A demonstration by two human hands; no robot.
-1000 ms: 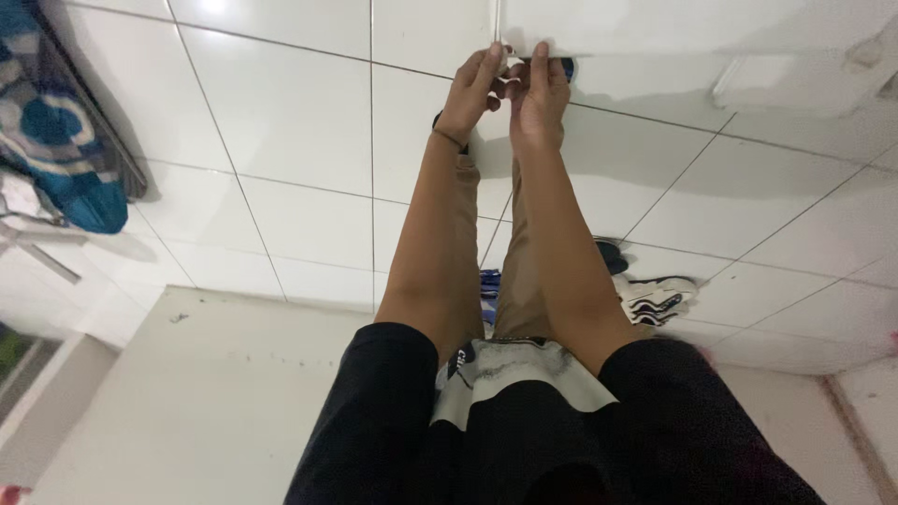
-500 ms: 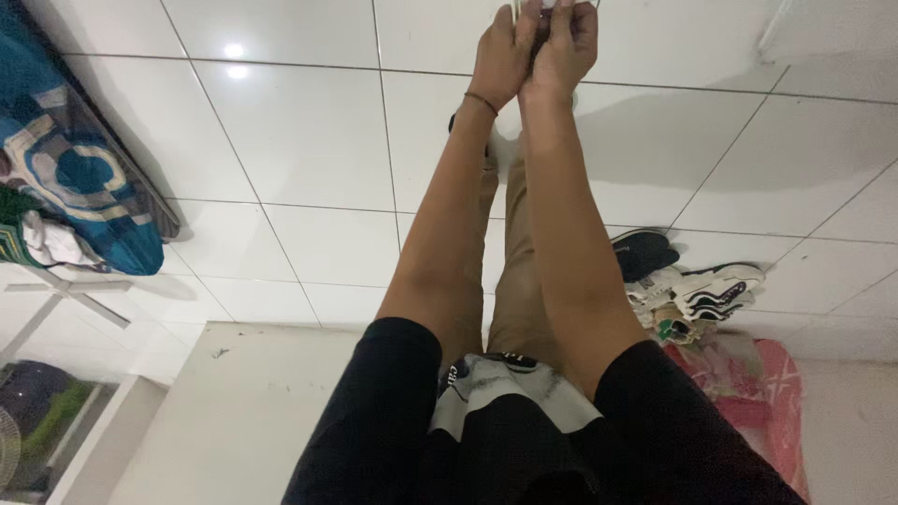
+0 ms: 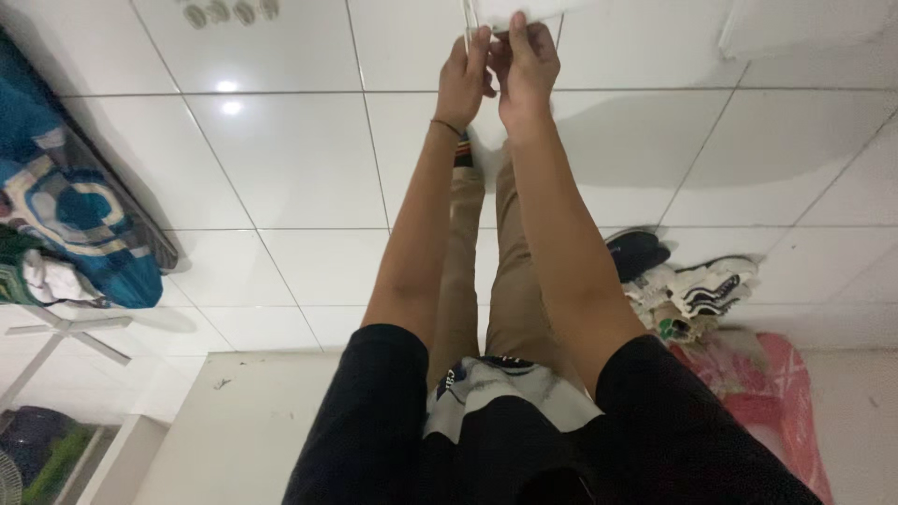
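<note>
Both hands are reaching far forward in the head view, the left hand (image 3: 465, 79) and the right hand (image 3: 526, 65) pinching the lower edge of a white cloth (image 3: 524, 13) at the top of the picture, fingers closed narrow on it. Compared with a second ago, the hands are sitting closer together and the view is tilting, so a pile of shoes (image 3: 697, 285) and a red bag (image 3: 776, 379) are now showing on the white tiled floor (image 3: 281, 159), suggesting the cloth is being gathered or straightened. Left of the arms, a blue patterned fabric (image 3: 75, 224) is lying at the frame edge.
</note>
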